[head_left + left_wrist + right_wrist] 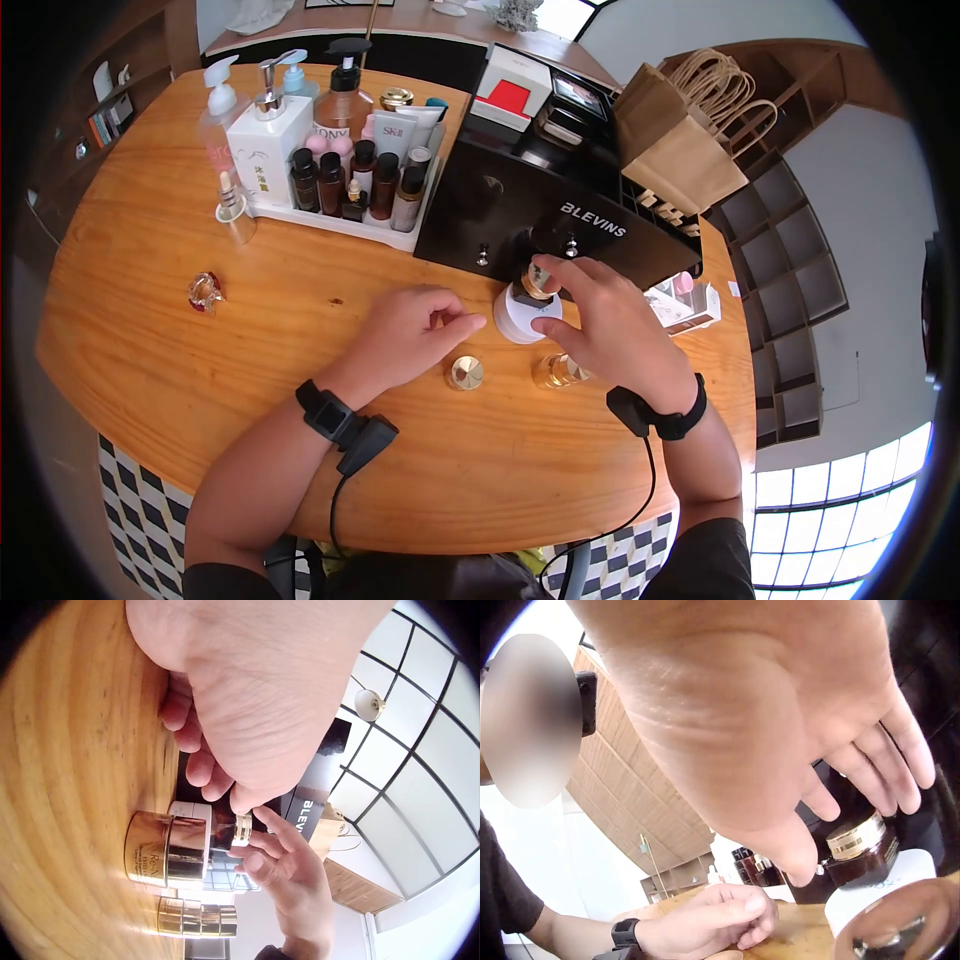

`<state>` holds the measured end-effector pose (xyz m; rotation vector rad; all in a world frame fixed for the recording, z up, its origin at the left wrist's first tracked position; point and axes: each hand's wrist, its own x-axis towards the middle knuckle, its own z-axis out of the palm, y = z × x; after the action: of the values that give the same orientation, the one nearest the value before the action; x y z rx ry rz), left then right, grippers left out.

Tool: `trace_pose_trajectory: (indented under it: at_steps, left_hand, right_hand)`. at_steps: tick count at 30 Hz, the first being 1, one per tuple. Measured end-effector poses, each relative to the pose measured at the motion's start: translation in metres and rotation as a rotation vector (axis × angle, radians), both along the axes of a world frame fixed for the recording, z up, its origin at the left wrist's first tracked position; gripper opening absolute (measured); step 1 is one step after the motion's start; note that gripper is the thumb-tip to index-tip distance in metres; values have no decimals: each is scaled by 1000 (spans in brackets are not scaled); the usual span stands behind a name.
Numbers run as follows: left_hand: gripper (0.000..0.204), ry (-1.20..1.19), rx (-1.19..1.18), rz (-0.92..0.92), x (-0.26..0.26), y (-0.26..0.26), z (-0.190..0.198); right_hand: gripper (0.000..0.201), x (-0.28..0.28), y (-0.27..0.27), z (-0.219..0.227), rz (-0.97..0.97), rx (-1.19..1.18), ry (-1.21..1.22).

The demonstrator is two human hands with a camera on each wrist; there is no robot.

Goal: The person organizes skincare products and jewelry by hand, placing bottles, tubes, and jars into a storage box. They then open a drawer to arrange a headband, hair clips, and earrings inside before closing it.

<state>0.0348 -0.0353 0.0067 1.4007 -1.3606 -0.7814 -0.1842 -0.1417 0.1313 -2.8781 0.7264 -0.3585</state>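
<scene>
Grained wood (pixel 450 470) bears a gold-lidded jar (pixel 861 859) atop a white cylinder (pixel 522 325).

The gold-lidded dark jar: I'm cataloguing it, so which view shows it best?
Right wrist: the dark jar looks largest, lid and body both visible. The head view shows it small from above; the left wrist, small and sideways.

The place is looking like a home or a homelike studio: pump bottles (pixel 262 150) and small cosmetic bottles (pixel 331 185) are crowding a wooden surface (pixel 270 340), books (pixel 110 122) are standing on a shelf (pixel 158 62), checkered flooring (pixel 150 520) is showing below, and a gridded window (pixel 840 512) is glowing brightly.
</scene>
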Motion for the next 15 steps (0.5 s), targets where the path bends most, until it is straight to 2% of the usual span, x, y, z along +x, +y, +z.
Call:
trace_pose_trajectory:
  at_steps: [2,8,15]
  left_hand:
    - [28,16,-5,2,1,1,0]
    - [29,4,-68,10,2,0,-7]
    - [31,-32,-101,8,2,-2,-10]
  right_hand:
    - [53,8,2,1,-58,78,104]
    - [47,17,2,-2,-116,81,157]
    - [39,17,4,-1,-53,38,146]
